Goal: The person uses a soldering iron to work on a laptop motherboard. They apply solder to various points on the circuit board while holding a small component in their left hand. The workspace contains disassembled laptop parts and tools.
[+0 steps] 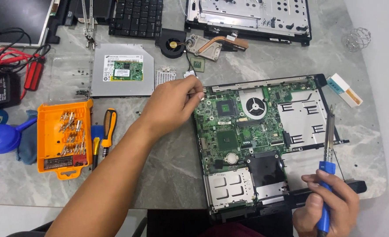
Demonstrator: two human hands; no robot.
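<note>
Green motherboard [242, 127] sits bare in an opened laptop base [317, 131] on the grey marble tabletop [172, 175], right of centre. Left hand [170, 105] hovers at the board's top-left corner with its grip pinched together on something thin and silvery, tweezers or a bit of wire; too small to call, and the fingers cover most of it. Right hand [326, 206] has its grip clamped around the blue handle of a soldering iron [328, 149], tip pointing up and away over the base's right side; the handle's bottom end runs off the frame. An orange bit case [65, 138] sits at left, well apart from the board, with an optical drive [122, 70] above it. The blue blower [1, 138] is cut off at the left edge.
</note>
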